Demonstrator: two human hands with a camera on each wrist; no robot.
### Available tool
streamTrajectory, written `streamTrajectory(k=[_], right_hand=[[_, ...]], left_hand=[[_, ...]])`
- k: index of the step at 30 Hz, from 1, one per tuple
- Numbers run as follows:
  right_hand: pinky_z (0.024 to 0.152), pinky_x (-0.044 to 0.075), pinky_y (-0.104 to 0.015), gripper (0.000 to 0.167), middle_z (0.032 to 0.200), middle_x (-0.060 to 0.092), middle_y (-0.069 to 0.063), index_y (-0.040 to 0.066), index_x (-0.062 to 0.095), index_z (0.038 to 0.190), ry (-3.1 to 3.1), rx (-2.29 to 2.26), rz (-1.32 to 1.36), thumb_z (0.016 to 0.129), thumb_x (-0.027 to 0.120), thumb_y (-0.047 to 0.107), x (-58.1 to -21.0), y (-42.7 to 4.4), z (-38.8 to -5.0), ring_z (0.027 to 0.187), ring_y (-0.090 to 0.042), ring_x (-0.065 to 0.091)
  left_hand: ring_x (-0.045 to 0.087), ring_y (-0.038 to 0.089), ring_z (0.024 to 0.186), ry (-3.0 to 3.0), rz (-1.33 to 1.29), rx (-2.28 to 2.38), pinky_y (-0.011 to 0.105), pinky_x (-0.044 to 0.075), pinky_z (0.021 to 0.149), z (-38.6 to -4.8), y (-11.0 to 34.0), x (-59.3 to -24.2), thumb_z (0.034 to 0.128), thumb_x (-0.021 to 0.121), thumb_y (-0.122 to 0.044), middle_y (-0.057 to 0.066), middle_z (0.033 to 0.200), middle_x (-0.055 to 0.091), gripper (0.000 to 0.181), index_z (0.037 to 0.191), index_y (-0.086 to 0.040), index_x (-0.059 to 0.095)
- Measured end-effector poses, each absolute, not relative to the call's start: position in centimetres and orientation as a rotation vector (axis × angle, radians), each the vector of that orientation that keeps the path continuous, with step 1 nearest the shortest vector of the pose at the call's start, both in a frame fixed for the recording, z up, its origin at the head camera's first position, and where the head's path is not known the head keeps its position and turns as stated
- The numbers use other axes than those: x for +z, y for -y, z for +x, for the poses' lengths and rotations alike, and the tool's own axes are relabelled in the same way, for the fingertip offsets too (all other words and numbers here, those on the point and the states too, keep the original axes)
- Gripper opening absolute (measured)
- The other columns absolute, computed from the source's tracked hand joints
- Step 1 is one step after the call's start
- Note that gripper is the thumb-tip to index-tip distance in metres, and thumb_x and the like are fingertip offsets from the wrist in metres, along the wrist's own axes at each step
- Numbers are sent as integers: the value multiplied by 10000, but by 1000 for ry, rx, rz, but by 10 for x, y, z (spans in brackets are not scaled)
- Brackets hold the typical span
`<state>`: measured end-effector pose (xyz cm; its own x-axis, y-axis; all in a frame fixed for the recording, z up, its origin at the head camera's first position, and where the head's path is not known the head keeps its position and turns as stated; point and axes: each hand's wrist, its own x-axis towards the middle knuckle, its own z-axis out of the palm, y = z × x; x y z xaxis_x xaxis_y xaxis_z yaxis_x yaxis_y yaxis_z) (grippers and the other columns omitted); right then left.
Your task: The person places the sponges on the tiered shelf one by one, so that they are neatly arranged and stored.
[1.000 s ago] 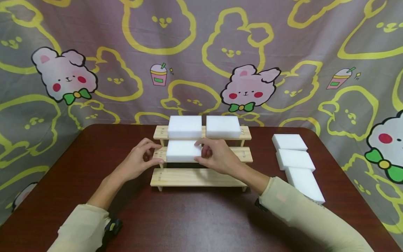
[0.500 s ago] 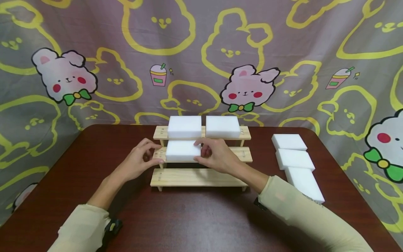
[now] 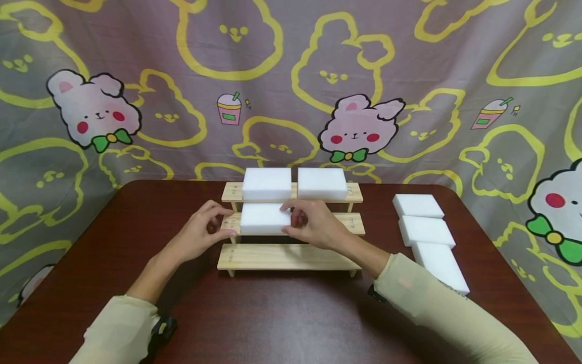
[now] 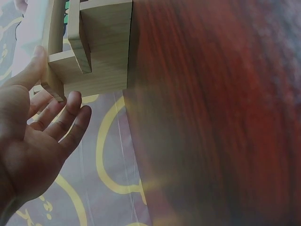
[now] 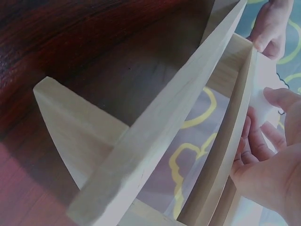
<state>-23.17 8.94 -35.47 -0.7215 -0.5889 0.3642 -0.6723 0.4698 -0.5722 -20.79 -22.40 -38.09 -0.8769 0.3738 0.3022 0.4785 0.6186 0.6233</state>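
In the head view a white block [image 3: 261, 215] lies flat on the left part of the middle tier [image 3: 352, 222] of a three-step wooden rack. My right hand [image 3: 320, 225] pinches its right end, thumb at the front and index finger at the back. My left hand [image 3: 195, 232] grips the tier's left end, left of the block. The left wrist view shows the left hand [image 4: 40, 150] with its thumb against the wooden tier [image 4: 52, 85] and fingers on the other side. The right wrist view has the right hand [image 5: 273, 157] at the white block [image 5: 262, 101].
Two white blocks [image 3: 267, 182] [image 3: 321, 182] stand side by side on the top tier. The bottom tier [image 3: 286, 256] is bare wood. Three more blocks [image 3: 418, 206] [image 3: 427, 231] [image 3: 441, 265] lie in a row on the dark red table [image 3: 291, 318], right of the rack. A patterned curtain hangs behind.
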Motion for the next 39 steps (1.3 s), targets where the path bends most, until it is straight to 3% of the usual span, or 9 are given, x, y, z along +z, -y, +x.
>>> streamTrajectory(k=[13,23,32,39], right_hand=[[697,558,-278,373,772,676,29,19,702,1177,2543,1131,1122,852,861,107,-351,-96,-227,709,-84,625],[628,517,-328,320,766,645,64,43,711,1161,2545,1174,1121,874,836,108,-339,-116,-218,708,-120,606],[673,518,-345,298,794,644,79,80,726,1166,2602,1131,1079,891,831,121,-331,-142,-210,732,-110,585],[637,507,-329,289,758,646,116,88,727,1164,2594,1102,1073,893,825,103,-327,-167,-207,687,-83,576]], left_hand=[[518,259,779,2685,-729,-1115,258,460,679,-208,224,-381,915,807,-107,93,1086,536,401,1263,43,673],[520,251,785,2684,-722,-1117,260,456,678,-208,224,-381,916,806,-105,96,1090,536,402,1261,50,670],[511,171,773,2669,-736,-1115,251,458,672,-208,224,-382,905,813,-91,98,1084,537,400,1249,60,675],[510,163,773,2667,-740,-1117,249,458,672,-208,224,-382,902,815,-88,100,1083,537,402,1246,64,674]])
